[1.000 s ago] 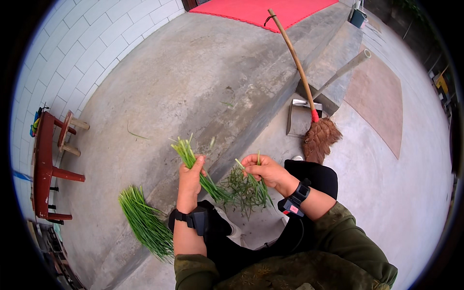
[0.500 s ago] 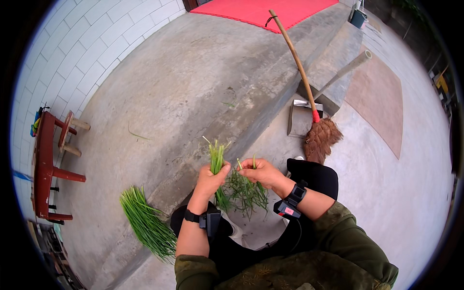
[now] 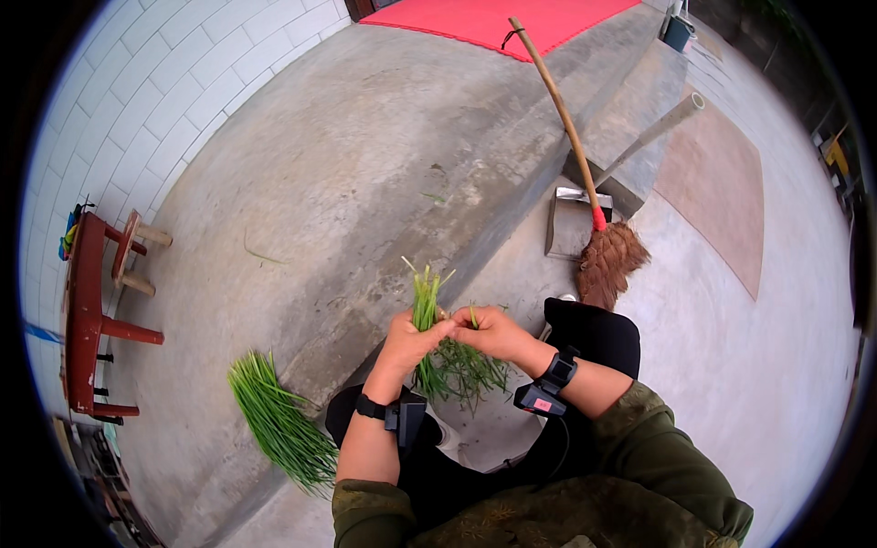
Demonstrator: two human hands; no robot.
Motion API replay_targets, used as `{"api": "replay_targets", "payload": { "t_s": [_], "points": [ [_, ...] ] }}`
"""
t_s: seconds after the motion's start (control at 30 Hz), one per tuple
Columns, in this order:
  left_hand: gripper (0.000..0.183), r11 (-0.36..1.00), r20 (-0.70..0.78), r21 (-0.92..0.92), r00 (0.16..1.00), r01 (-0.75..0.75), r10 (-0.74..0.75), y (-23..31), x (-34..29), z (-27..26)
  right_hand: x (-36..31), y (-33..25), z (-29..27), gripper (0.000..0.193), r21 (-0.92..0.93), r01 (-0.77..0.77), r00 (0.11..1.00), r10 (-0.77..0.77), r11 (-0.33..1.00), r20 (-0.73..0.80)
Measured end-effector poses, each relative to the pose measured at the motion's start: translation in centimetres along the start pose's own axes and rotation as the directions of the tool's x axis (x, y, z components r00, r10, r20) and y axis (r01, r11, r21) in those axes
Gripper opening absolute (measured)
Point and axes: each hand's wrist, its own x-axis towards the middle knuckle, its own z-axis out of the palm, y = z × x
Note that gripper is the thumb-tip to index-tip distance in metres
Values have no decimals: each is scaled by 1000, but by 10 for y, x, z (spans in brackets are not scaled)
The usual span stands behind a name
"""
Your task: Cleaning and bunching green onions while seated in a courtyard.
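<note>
My left hand (image 3: 413,340) is closed round a small bunch of chives (image 3: 426,297), their pale cut ends sticking up above the fist. Against its thumb, the fingertips of my right hand (image 3: 495,332) pinch a few chive stalks, only partly visible between the fingers. Below both hands lies a loose tangle of thin green leaves (image 3: 475,376) on the ground between my legs. A larger bundle of chives (image 3: 279,420) rests on the concrete step to the left, beyond my left forearm.
A brown fibre broom (image 3: 610,260) with a wooden handle leans by a metal dustpan (image 3: 568,228), right of the step edge. A pale pipe (image 3: 653,135) slants beside them. At far left stand a red bench (image 3: 84,306) and a small wooden stool (image 3: 130,254). A red mat (image 3: 521,23) lies at the back.
My hands have come together; my left hand and its bunch have shifted slightly right, so the right fingertips now meet the left thumb.
</note>
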Motion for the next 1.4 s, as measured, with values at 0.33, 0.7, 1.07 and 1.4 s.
{"api": "replay_targets", "payload": {
  "t_s": [0.33,0.7,1.07,1.4],
  "points": [
    [18,979,-140,-200,990,-22,-6,2,0,-14,-3,-1,-5,14,33,-141,989,140,989,47],
    [21,971,285,-199,956,129,-68,12,-5,-6,4,-22,-12,7,529,-128,985,170,839,-31],
    [26,964,204,-212,972,158,-114,2,-1,4,7,-23,-17,6,582,-27,974,154,813,-169],
    [22,949,114,-283,988,137,-108,-1,0,1,9,-35,-27,12,696,-17,944,240,718,-225]
  ]
}}
